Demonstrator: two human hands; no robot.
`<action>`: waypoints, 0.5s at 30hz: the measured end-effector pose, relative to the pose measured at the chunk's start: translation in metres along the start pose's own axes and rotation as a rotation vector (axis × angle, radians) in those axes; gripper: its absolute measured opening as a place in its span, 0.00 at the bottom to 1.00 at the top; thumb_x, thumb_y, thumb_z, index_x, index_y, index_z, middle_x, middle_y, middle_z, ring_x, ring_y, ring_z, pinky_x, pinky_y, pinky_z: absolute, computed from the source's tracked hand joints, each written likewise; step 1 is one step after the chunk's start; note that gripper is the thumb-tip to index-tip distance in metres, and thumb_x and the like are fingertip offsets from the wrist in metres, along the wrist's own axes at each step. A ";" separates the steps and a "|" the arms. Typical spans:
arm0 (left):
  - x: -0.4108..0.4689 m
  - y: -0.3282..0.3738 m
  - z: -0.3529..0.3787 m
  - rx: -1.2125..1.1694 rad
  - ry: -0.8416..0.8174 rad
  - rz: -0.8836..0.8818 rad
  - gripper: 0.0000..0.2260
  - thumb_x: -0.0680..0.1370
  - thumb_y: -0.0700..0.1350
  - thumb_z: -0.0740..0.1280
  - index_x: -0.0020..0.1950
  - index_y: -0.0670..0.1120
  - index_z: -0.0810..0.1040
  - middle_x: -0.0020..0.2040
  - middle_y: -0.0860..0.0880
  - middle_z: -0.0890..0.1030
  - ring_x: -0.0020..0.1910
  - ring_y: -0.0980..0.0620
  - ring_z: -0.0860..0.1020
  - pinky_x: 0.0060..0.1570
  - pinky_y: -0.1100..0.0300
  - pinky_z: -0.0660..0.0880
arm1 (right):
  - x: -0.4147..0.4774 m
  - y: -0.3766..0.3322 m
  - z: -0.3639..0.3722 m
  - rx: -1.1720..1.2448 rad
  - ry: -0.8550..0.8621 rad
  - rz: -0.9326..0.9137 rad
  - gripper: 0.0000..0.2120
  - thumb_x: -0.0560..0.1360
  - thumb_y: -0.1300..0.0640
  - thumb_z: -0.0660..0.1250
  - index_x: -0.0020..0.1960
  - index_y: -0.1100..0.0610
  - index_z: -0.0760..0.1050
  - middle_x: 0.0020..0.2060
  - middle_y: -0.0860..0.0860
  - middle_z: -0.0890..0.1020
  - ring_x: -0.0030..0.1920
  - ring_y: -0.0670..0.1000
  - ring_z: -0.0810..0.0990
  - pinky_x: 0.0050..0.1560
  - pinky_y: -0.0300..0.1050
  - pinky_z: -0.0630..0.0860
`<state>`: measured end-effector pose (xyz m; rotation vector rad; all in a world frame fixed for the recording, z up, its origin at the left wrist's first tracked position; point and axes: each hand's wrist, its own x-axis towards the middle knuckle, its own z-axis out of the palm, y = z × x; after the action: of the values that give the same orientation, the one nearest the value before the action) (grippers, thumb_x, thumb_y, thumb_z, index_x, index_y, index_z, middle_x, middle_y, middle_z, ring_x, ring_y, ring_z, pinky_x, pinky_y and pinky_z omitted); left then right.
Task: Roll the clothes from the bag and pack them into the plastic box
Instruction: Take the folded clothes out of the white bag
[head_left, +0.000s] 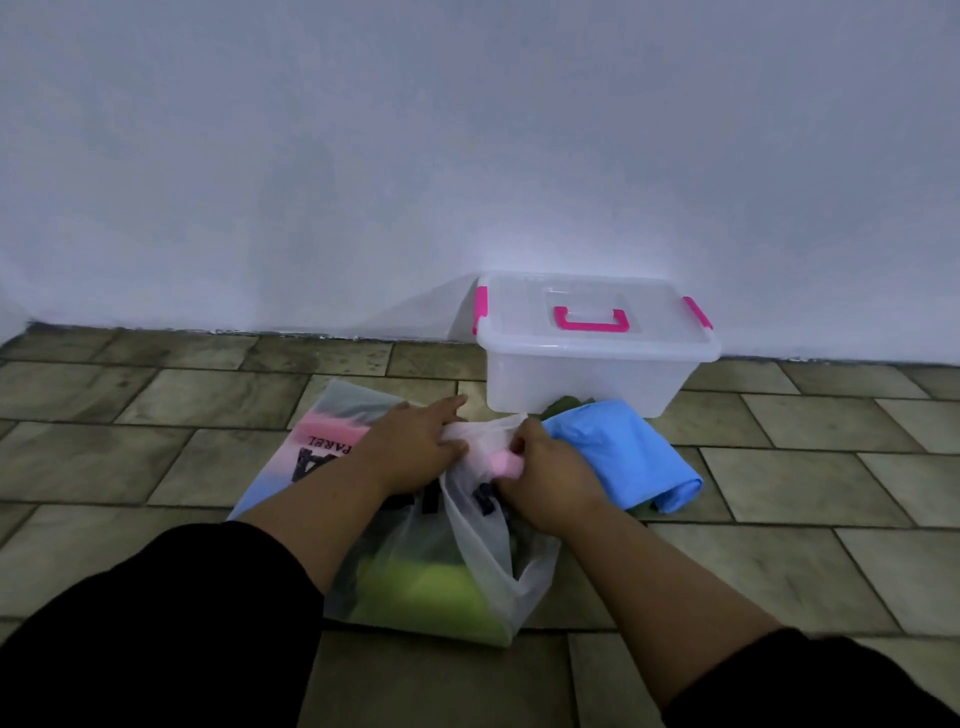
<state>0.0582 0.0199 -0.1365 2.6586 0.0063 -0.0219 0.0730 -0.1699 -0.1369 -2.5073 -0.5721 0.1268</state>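
Ok so I'm down on the tiled floor (156, 415) with both hands on the bag (483, 551), that thin see-through plastic one with pink and blue print. It's lying in the middle of the floor right in front of me. My left hand (415, 441) pinches the bunched-up top of it, and my right hand (550, 475) is curled around the pink strip (506, 464) at the same spot, so both are closed on the plastic. You can see a yellow-green garment (415, 587) through the near end of the bag. A blue garment (623, 457) lies on the floor just beside my right hand, with a bit of dark green cloth (569, 404) peeking out behind it. The plastic box (576, 374) sits at the far edge of the floor against the wall (363, 156), lid (519, 322) on, with a pink handle (591, 320) on top.
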 end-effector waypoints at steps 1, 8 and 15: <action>-0.001 -0.002 0.001 -0.011 0.006 -0.002 0.28 0.77 0.56 0.61 0.75 0.56 0.58 0.68 0.48 0.73 0.68 0.44 0.68 0.69 0.49 0.61 | -0.003 -0.002 -0.005 0.021 0.020 -0.015 0.17 0.71 0.48 0.67 0.54 0.52 0.66 0.39 0.49 0.77 0.43 0.54 0.78 0.38 0.42 0.68; -0.002 -0.007 0.005 0.043 0.069 0.046 0.26 0.77 0.60 0.58 0.74 0.53 0.62 0.68 0.49 0.73 0.67 0.46 0.69 0.70 0.51 0.58 | -0.045 0.021 -0.079 0.174 0.215 -0.016 0.15 0.64 0.55 0.74 0.44 0.42 0.72 0.36 0.45 0.78 0.35 0.44 0.78 0.33 0.32 0.72; -0.007 0.001 0.004 0.140 0.023 0.063 0.28 0.77 0.58 0.61 0.75 0.52 0.61 0.73 0.48 0.68 0.71 0.50 0.64 0.72 0.50 0.51 | -0.058 0.084 -0.099 0.373 0.643 0.302 0.16 0.64 0.59 0.74 0.44 0.46 0.71 0.38 0.48 0.79 0.40 0.56 0.79 0.36 0.46 0.75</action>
<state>0.0510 0.0172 -0.1394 2.7974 -0.0737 0.0297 0.0724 -0.3079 -0.1011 -2.0824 0.0903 -0.4111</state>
